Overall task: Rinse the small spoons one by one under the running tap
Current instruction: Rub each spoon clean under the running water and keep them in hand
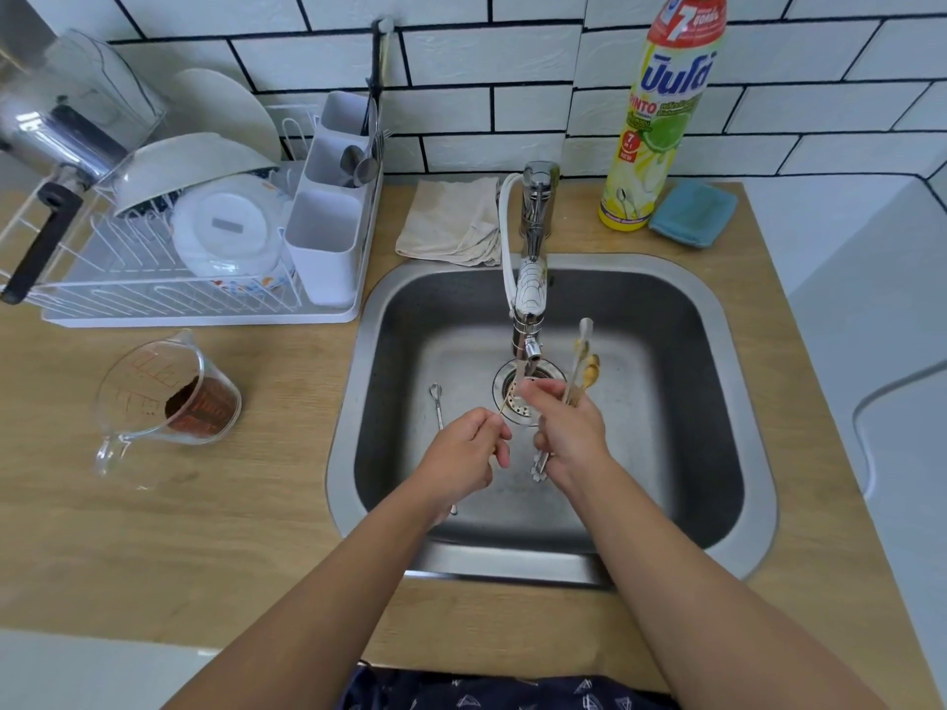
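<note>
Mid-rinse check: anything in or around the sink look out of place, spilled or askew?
Nothing spilled or damaged. One small utensil lies loose on the sink floor, left of the drain, apart from the bundle in the right hand. The measuring jug on the counter sits tilted, with brown residue inside.

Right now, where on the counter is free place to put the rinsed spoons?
Bare wood lies in front of the rack around the jug, and right of the sink below the sponge. Behind the sink it is crowded: cloth, tap, bottle.
</note>
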`<state>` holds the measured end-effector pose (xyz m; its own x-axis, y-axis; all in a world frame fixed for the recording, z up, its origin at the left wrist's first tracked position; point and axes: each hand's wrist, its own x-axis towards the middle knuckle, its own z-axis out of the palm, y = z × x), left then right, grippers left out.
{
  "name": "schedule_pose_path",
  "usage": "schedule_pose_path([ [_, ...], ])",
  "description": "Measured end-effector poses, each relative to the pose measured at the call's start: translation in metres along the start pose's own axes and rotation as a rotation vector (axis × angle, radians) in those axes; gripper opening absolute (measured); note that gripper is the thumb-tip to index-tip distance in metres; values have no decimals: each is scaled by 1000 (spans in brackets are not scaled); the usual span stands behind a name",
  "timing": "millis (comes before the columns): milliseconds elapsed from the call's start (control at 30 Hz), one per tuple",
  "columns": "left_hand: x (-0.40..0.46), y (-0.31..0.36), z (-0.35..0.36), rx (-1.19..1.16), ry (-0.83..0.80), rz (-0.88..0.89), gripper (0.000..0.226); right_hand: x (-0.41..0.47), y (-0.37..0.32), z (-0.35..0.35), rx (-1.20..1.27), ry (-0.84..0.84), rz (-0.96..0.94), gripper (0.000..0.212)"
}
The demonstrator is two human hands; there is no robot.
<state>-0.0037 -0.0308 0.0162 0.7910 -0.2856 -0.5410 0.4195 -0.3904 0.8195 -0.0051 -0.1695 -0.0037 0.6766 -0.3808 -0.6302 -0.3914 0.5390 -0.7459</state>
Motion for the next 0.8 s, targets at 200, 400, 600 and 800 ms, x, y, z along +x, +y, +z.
schedule_pose_path([
  [200, 3, 8, 2, -259, -75, -114, 29, -5, 9, -3, 24, -217, 111, 18],
  [400, 5, 11, -2, -530, -251, -304, 33, 6, -2, -4, -4, -160, 63, 14],
  [600, 7, 8, -5, -471, -206, -273, 36, -5, 6, -3, -70, -292, 107, 17],
  [800, 13, 4, 3, -229, -63, -59, 21, 2, 2, -9, 69, -102, 27, 16],
])
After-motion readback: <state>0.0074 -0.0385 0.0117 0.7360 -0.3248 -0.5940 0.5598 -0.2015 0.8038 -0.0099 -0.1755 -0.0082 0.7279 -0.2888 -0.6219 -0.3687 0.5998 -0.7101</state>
